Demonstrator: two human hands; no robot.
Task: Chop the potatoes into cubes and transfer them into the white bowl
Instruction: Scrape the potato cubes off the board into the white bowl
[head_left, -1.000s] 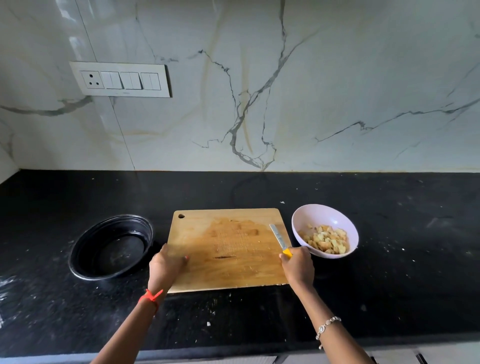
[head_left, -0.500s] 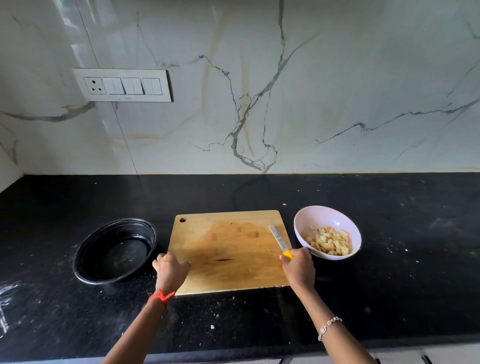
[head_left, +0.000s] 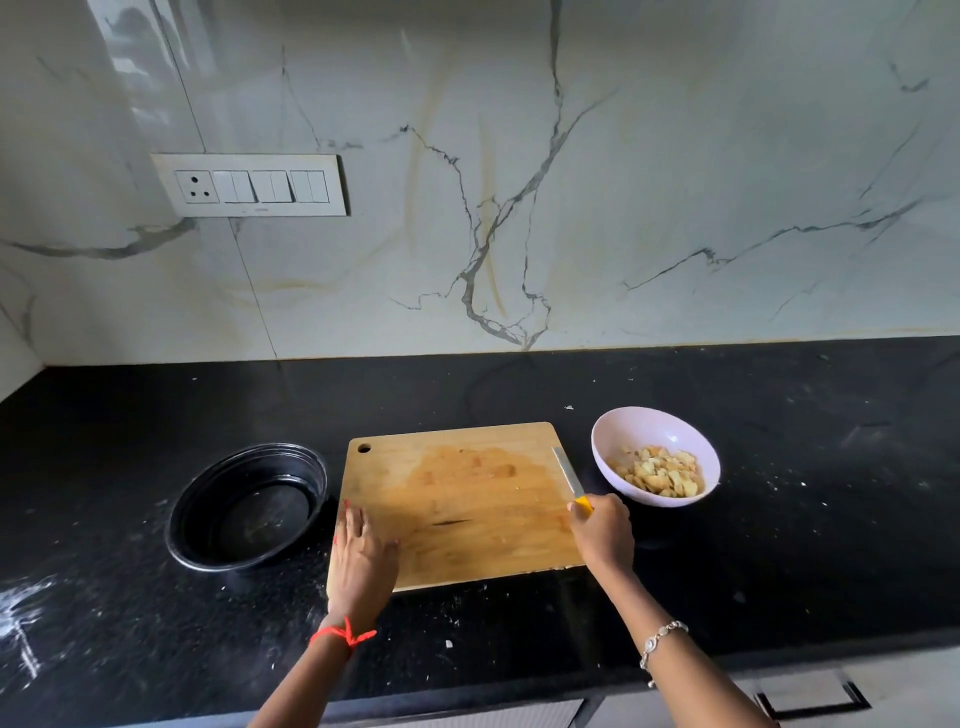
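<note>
A wooden cutting board (head_left: 467, 499) lies on the black counter, bare but for a damp stain. To its right stands the white bowl (head_left: 655, 421) holding several potato cubes (head_left: 660, 474). My right hand (head_left: 602, 532) grips the yellow handle of a knife (head_left: 570, 477) at the board's right edge, blade pointing away from me. My left hand (head_left: 361, 558) rests flat on the board's near left corner, fingers straight.
A black round bowl (head_left: 248, 506) sits left of the board, with nothing in it that I can see. The black counter (head_left: 779, 545) carries white specks and smears. A marble wall with a switch panel (head_left: 254, 185) rises behind. The counter's front edge runs just below my forearms.
My left hand went from curled at the board's left edge to lying flat on its corner. The right hand and knife stayed where they were.
</note>
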